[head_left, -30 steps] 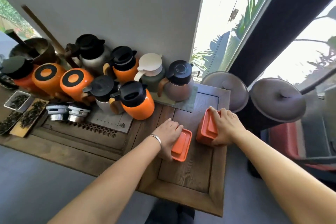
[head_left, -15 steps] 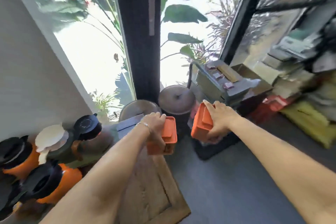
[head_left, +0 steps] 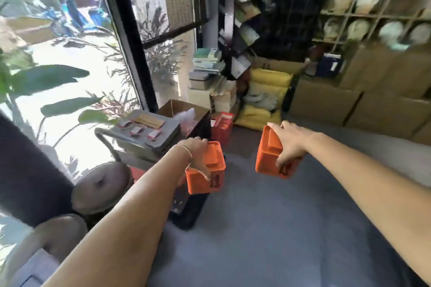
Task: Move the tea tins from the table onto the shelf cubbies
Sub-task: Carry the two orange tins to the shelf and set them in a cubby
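I carry two square orange tea tins with black lettering on their sides, both in the air over the grey floor. My left hand point(head_left: 196, 154) grips the left tin point(head_left: 206, 175) from its left side, fingers over the lid edge. The right tin point(head_left: 270, 158) is tilted toward the left, with my right hand point(head_left: 289, 144) clamped over its top right. The shelf cubbies point(head_left: 377, 7) fill the upper right corner, a wooden grid with round wrapped cakes in most cells, far ahead of both hands.
Cardboard boxes point(head_left: 363, 95) stack below the cubbies. Yellow cushions point(head_left: 265, 95), stacked books and a red box point(head_left: 221, 126) crowd the far corner. A dark case point(head_left: 191, 202) and a grey box point(head_left: 149, 137) stand left by the glass wall, beside two lidded jars point(head_left: 100, 186).
The view has swung right, away from the table and flasks, toward the shelf corner. Both tins left the table a second ago and are carried forward over the floor.
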